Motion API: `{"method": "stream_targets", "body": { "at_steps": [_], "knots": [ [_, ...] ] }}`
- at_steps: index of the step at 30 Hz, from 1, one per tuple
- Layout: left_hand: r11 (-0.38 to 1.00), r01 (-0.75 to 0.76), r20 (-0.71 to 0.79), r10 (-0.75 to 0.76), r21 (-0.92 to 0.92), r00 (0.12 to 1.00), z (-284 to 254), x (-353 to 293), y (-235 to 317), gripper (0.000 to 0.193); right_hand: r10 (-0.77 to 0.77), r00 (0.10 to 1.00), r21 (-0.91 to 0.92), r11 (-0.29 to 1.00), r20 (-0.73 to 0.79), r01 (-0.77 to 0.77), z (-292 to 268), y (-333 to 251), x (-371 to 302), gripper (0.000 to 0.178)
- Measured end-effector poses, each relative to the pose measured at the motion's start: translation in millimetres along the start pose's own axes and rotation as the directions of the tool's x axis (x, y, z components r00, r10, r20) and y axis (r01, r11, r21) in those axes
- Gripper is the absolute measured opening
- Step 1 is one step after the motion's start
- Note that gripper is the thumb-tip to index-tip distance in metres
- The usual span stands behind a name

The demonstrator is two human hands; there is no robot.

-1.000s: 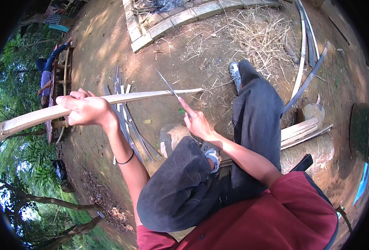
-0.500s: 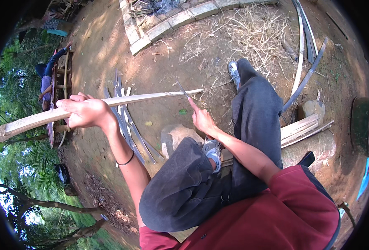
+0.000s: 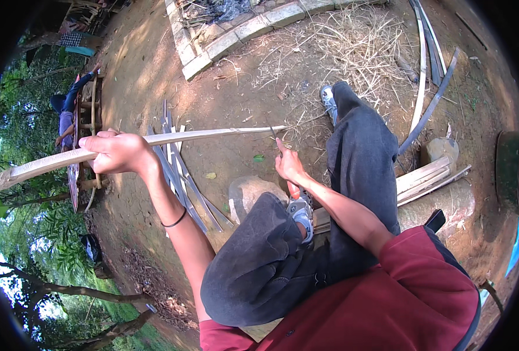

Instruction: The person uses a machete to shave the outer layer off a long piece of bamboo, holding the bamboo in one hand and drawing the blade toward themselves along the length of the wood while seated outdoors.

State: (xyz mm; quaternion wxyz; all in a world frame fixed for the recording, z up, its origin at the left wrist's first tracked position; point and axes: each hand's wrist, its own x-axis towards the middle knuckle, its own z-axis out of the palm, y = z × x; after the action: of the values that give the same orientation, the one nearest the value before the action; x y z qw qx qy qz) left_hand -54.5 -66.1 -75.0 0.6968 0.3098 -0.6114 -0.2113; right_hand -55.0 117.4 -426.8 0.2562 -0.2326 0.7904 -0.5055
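Observation:
My left hand is wrapped round a long, pale split bamboo strip, raised well above the ground. The strip runs out past the left edge and tapers toward its far right end. In my right hand is a knife, held with the index finger stretched along it. Its thin blade points up and slightly left, meeting or crossing the strip close to the tapered end. Whether the edge touches the strip is hard to tell. Most of the knife's handle is hidden in my fist.
Several cut strips lie on the dirt under my left arm. A rounded stone sits by my shoe. Split pieces rest on a log at right. Shavings lie near a brick border. Another person is at far left.
The knife has moved right along the strip toward its tip, and its blade stands more upright. My left hand keeps its hold in nearly the same place.

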Motion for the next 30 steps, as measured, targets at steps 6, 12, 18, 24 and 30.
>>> {"method": "stream_targets", "body": {
  "at_steps": [6,12,18,24,30],
  "knots": [
    [0.994,-0.059,-0.034,0.062,0.09,0.997,-3.8,3.7,4.2,0.055,-0.121,0.984,0.134,0.986,0.134,0.103,-14.3,-66.5,-20.8,0.07],
    [0.999,-0.013,-0.037,0.014,0.03,0.999,6.7,-0.2,4.6,0.054,0.068,0.997,0.095,0.993,0.047,-0.072,-1.9,3.8,-4.8,0.066],
    [0.985,-0.103,-0.017,0.106,0.136,0.994,-1.6,0.6,7.8,0.056,-0.15,0.987,0.115,0.983,0.056,0.143,-7.4,-51.6,-20.4,0.065],
    [0.992,-0.084,-0.023,0.087,0.09,0.996,11.2,-7.7,13.6,0.056,0.015,0.998,0.035,0.999,0.053,-0.017,-4.8,1.3,-4.9,0.071],
    [0.992,-0.089,0.013,0.088,0.092,0.996,3.8,-7.3,15.3,0.057,-0.037,0.996,0.183,0.983,0.078,0.022,-11.3,-49.6,-22.1,0.065]
  ]
}}
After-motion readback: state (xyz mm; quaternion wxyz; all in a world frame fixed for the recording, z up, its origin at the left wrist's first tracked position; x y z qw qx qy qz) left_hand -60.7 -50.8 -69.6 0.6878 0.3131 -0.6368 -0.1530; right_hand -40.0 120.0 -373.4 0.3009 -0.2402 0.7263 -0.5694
